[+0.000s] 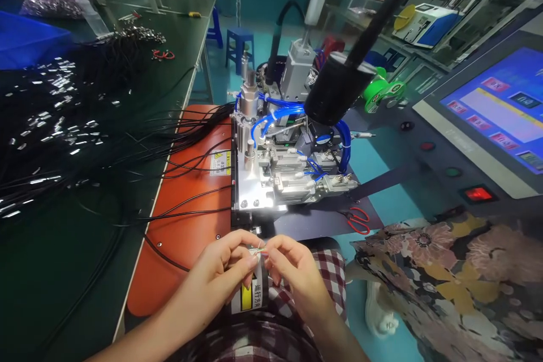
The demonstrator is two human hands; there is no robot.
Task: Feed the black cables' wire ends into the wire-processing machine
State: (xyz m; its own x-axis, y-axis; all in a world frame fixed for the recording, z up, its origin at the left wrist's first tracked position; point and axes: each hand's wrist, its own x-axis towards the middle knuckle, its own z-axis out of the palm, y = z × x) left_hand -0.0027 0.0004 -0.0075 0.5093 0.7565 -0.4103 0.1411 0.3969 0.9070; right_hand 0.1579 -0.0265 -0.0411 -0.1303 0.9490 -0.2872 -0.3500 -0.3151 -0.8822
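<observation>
Thin coloured wires [259, 250], lower centre: partly hidden by fingers, number not determinable. Hands counted: two. Left hand [231, 260] and right hand [292, 263] nearly meet, forearms angled inward, thumb and fingertips of each pinched on the wires. One screen [500, 107], right, cut off by frame edge

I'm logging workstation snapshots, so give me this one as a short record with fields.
left hand: fingertips pinching thin coloured wires
right hand: fingertips at the same wires, close beside the left
machine: metal fixture with blue tubes, beyond the hands
board: orange, left of the fixture, black cables running across it
scissors: red-handled, right of the hands, untouched
screen: lit, at the right
nearby person: floral clothing, lower right
wire ends: too small to tell
</observation>
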